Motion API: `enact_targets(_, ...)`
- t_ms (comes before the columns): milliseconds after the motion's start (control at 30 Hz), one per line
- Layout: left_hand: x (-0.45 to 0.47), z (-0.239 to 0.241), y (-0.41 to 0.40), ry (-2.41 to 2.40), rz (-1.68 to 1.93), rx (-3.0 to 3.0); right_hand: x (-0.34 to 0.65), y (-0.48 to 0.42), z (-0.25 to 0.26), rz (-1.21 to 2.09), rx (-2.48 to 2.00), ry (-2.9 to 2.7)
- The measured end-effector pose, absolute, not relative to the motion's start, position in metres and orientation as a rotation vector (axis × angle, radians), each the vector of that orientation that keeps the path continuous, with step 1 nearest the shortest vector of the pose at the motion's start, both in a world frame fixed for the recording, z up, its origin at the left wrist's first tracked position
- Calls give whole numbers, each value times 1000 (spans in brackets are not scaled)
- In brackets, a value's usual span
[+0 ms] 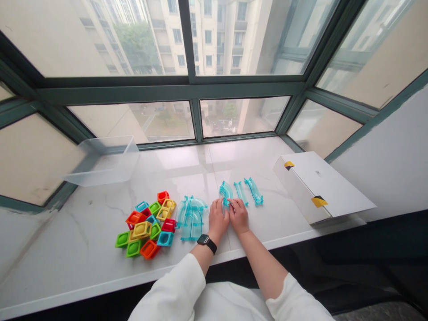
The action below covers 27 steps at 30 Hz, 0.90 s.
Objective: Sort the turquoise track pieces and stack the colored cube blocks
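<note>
My left hand (218, 218) and my right hand (238, 217) meet over the marble sill, fingers bent together at the near end of a curved clear-blue track piece (226, 190). Both hands seem closed on that end, though the fingertips partly hide it. Just beyond my right hand lie a narrow straight track piece (240, 193) and a wider straight track piece (254, 191). Left of my left hand rests a group of clear-blue track pieces (192, 218), curved and straight, side by side and overlapping.
Several coloured hollow blocks (142, 229) lie heaped on the left. A clear plastic bin (103, 171) stands behind them by the window frame (167, 94). A white box (329, 185) with yellow-and-black tabs sits on the right. The sill's front edge (133, 285) runs close to my body.
</note>
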<state>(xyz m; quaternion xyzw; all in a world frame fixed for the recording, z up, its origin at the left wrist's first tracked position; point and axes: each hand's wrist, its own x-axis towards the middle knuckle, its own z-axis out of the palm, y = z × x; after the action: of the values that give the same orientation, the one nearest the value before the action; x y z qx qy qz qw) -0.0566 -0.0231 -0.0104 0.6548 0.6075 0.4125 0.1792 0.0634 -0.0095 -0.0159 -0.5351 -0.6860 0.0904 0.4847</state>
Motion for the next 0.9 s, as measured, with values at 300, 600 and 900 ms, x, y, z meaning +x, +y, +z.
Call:
enact_targets(300, -56, -11, -23, 1725, 1159, 1849, 62, -10, -16, 260, -1323, -1657)
enact_targets(600, -56, -8, -23, 1725, 1162, 1841, 62, -10, -15, 280, -1326, -1662)
enact_targets(900, -56, -9, -23, 1720, 1167, 1848, 62, -10, -15, 289, -1318, -1643)
